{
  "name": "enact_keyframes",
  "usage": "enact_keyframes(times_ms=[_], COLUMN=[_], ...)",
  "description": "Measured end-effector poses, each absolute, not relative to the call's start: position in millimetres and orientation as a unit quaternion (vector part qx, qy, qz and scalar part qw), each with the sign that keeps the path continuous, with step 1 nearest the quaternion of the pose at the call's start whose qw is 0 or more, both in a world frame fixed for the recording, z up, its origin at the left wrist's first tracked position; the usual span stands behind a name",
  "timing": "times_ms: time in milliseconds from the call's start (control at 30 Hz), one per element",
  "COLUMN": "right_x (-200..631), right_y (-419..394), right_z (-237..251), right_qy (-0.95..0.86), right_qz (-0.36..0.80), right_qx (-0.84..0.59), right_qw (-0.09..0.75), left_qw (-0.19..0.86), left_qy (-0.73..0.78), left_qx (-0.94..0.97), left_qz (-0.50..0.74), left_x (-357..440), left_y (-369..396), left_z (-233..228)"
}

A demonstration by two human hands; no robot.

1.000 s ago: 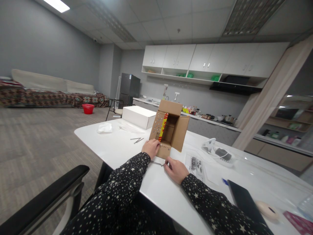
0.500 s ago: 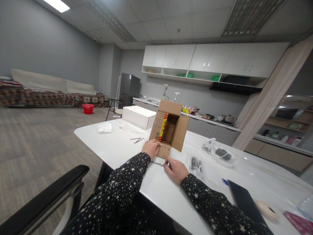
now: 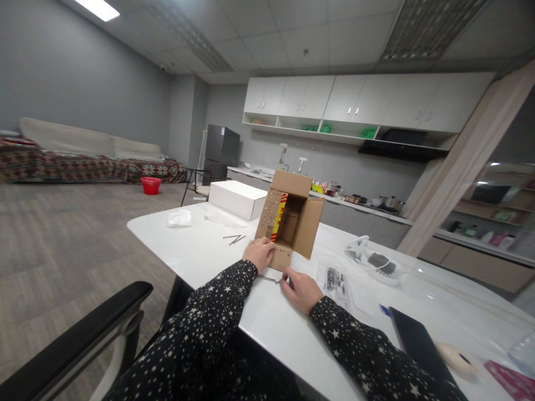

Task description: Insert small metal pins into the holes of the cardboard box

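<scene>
Small parts are hard to read: the thin metal piece [image 3: 267, 278] between the hands is a sliver, its form not resolvable, and the contents of the clear bag [image 3: 335, 280] are only dark specks. The bench's [image 3: 209, 250] right end and the dark tablet [image 3: 418, 345] are cut off by the frame edge; fingertips of both hands are partly hidden. Left hand [image 3: 259, 253]: grip curled against the lower left flap of the open cardboard box [image 3: 289, 225], touching it; whether it clasps the flap cannot be told. Right hand [image 3: 300, 289]: fingers pinched shut on the end of the metal piece, resting on the bench. The box lies on its side, opening toward the person, near the bench's near edge. Bare bench surface lies left of the box, up to two loose rods [image 3: 234, 239]; a white box [image 3: 237, 199] sits at the far edge.
</scene>
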State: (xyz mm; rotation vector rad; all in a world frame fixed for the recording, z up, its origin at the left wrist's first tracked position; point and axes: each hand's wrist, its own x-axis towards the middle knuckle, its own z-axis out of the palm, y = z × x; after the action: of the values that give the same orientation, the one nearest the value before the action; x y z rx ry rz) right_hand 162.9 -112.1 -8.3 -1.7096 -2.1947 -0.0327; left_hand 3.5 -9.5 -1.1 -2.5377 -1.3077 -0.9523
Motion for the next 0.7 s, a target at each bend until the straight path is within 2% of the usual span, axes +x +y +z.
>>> enact_keyframes(times_ms=[700], right_x=[164.5], right_y=[-112.0], right_z=[-9.2], right_qy=[-0.778], right_qz=[-0.011], right_qx=[-0.601], right_qw=[0.184], left_qw=[0.037], left_qy=[-0.46], left_qx=[-0.804], left_qz=[-0.374], left_x=[-4.3], left_y=[-8.5], left_z=[3.5])
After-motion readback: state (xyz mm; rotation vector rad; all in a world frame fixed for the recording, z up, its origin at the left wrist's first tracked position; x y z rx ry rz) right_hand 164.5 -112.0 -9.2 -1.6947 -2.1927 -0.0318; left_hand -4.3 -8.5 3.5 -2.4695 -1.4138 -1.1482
